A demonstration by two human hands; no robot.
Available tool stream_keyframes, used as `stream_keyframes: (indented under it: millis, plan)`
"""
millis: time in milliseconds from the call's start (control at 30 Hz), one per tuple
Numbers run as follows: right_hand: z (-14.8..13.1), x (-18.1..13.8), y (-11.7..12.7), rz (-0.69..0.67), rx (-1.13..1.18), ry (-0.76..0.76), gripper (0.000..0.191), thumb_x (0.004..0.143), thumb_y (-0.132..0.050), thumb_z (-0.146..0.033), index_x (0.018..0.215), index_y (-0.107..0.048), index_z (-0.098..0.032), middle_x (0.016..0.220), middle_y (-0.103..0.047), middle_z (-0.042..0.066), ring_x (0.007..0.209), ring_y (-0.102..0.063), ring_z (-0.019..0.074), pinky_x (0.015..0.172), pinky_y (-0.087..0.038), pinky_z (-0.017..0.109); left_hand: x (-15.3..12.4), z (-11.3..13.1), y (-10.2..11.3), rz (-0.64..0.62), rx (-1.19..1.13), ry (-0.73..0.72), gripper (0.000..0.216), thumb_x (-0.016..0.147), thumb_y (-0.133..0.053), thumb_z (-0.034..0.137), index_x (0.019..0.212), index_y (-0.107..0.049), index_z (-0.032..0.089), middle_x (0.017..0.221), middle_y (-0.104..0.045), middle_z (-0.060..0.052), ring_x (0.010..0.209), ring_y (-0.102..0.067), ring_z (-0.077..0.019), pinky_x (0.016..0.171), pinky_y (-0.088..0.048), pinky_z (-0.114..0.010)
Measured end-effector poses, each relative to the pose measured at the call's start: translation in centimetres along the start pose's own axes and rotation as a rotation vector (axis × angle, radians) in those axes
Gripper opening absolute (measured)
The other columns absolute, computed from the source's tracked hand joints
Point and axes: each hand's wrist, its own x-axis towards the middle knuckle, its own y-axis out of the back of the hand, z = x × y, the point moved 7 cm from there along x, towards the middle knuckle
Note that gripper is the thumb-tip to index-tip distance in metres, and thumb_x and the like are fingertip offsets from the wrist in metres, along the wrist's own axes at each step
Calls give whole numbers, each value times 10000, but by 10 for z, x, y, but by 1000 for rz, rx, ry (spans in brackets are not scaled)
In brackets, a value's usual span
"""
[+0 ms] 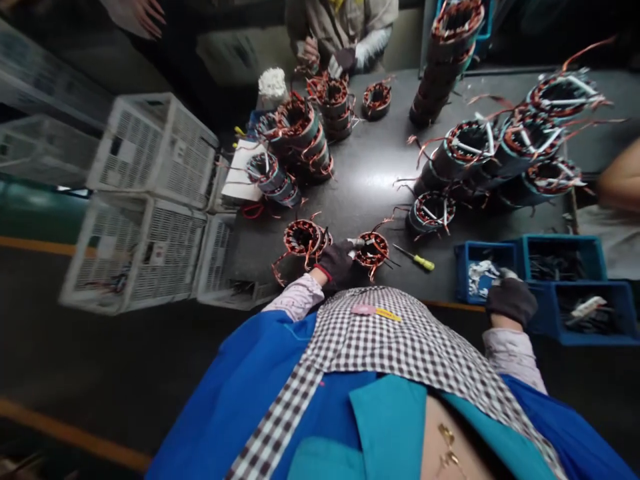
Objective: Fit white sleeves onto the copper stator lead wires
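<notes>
At the far left, white perforated plastic crates stand stacked beside the desk, clear of the work. Next comes a lone wound stator with loose copper leads, lying near the desk's near edge. Just right of it the left hand, in a dark glove, is closed on the left rim of a second, smaller stator, which sits flat on the desk directly in front of the person. What look like white sleeves or ties show at the fingertips, though motion blur makes that uncertain.

To do this step well, the left hand should keep the stator pinned flat and steady, with the fingers on the steel core and not on the copper winding, so that the enamel is not scuffed and the leads are not bent. The yellow-handled screwdriver lies just right of the stator, near enough to pick up without letting go.

Further right, the right hand, also gloved, reaches into the nearest blue bin, over small white parts; whether it grips one I cannot tell. It should take a single piece, so that none scatter. Stacks of finished stators fill the far right.
</notes>
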Motion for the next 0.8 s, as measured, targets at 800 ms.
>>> stream_keyframes:
  millis: [800]
  plan:
    - [-308,-106,-37,-282,-277,1008,314,1022,-582,-243,1244,-750,-98,1149,-775,239,1071,-753,298,891,-530,339,41,36,-31,-370,254,-52,486,925,-676,323,1373,-754,150,1391,-739,-215,1289,-710,-359,1094,-590,-467]
